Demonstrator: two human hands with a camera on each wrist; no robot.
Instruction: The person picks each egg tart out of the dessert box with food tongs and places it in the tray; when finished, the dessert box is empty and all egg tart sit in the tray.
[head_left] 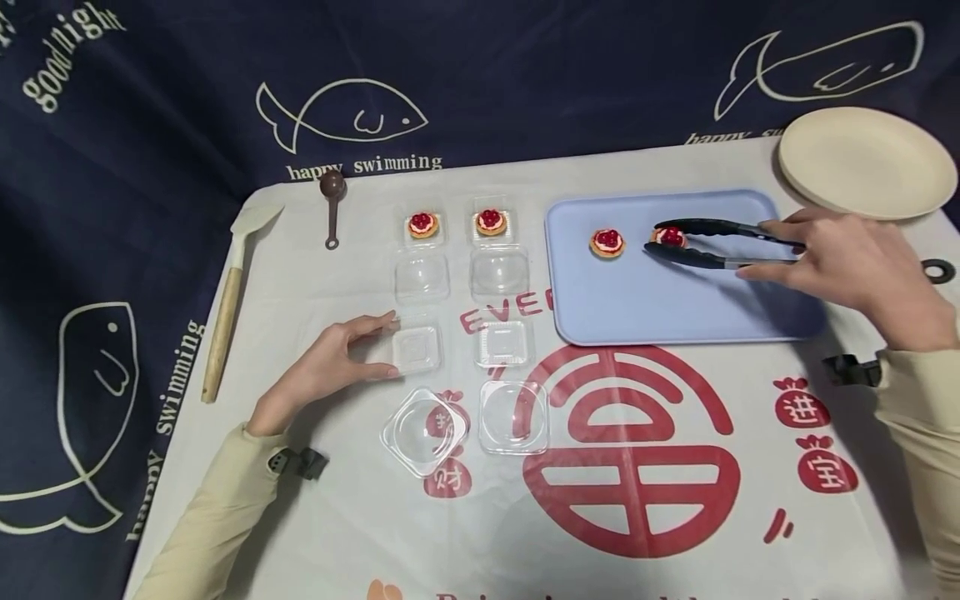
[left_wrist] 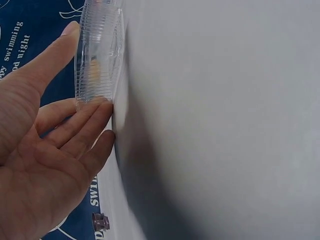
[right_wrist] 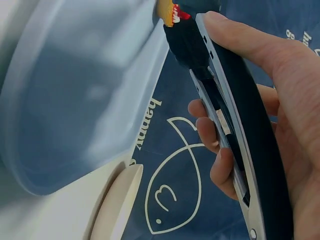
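In the head view my right hand [head_left: 855, 258] grips black-tipped metal tongs [right_wrist: 235, 130]. The tong arms lie on either side of a red-topped tart [head_left: 670, 237] on the blue tray [head_left: 675, 317]. A second tart [head_left: 607, 242] sits on the tray to its left. My left hand [head_left: 330, 358] holds a clear plastic box [head_left: 417, 348] at its left corners, thumb at the near side and fingers at the far side. The left wrist view shows the fingertips against the ribbed wall of that box [left_wrist: 97, 55].
Two more tarts, left [head_left: 423, 224] and right [head_left: 491, 222], sit in clear boxes at the back. Another box base [head_left: 504, 343] and clear lids [head_left: 513, 417] lie nearby. A spatula [head_left: 228, 308], a brown measuring spoon [head_left: 332, 208] and a cream plate [head_left: 866, 162] stand around the edges.
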